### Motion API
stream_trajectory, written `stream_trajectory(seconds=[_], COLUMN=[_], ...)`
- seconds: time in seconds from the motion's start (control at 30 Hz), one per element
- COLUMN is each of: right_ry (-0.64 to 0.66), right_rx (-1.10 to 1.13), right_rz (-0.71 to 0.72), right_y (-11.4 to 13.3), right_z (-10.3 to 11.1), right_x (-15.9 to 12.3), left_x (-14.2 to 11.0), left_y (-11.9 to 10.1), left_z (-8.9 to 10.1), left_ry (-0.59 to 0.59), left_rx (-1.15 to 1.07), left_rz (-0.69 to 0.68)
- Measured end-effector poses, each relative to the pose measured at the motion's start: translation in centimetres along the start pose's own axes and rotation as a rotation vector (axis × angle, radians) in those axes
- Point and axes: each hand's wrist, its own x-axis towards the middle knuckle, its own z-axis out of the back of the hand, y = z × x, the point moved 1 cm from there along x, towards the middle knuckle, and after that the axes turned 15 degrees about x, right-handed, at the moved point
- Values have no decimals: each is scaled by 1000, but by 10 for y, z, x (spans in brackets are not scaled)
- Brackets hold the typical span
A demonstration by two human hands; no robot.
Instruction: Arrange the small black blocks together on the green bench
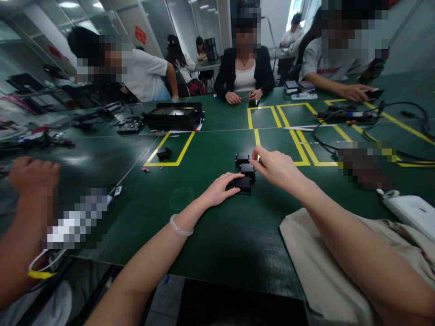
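Observation:
Three small black boxes stand in a row on the green table: a far box, a middle box and a near box. My left hand spans the near box, its thumb at the near left edge and its fingertips at the far edge, by the middle box. A pale bracelet circles that wrist. To the right of the boxes, my right hand is closed, thumb and fingers curled together beside the far and middle boxes. What lies between those fingertips is hidden or too small to name.
Yellow tape marks rectangles on the table. A black tray-like case and another small black piece lie left. Black cables, a white device and beige cloth are right. Co-workers sit around; a person's fist is at left.

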Motion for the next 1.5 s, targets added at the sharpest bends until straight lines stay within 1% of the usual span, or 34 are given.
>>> stream_trajectory(seconds=[0.2, 0.4, 0.57, 0.77, 0.9, 1.03, 1.3, 1.5], right_ry=[0, -26, -20, -7, -27, -44, -2, -5], right_rx=[42, -27, 27, -29, 10, -44, 41, -27], right_rz=[26, 12, 36, 9, 25, 15, 26, -6], right_y=[-1, -1, -2, -1, 0, 0, 0, 1], right_z=[1, -2, -2, -1, -1, -2, 0, 0], right_x=[0, 1, 1, 0, -1, 0, -1, 0], left_x=[0, 1, 1, 2, 1, 0, 0, 0], left_y=[-1, -1, 0, 0, 0, 0, 0, -1], left_z=[1, 1, 1, 0, 1, 1, 1, 1], left_ry=[1, 5, -5, -6, -5, -4, -3, 14], left_rx=[-7, -5, -3, 1, 6, 10, 0, -3], left_rz=[-9, -13, -15, -19, -16, -7, -6, 8])
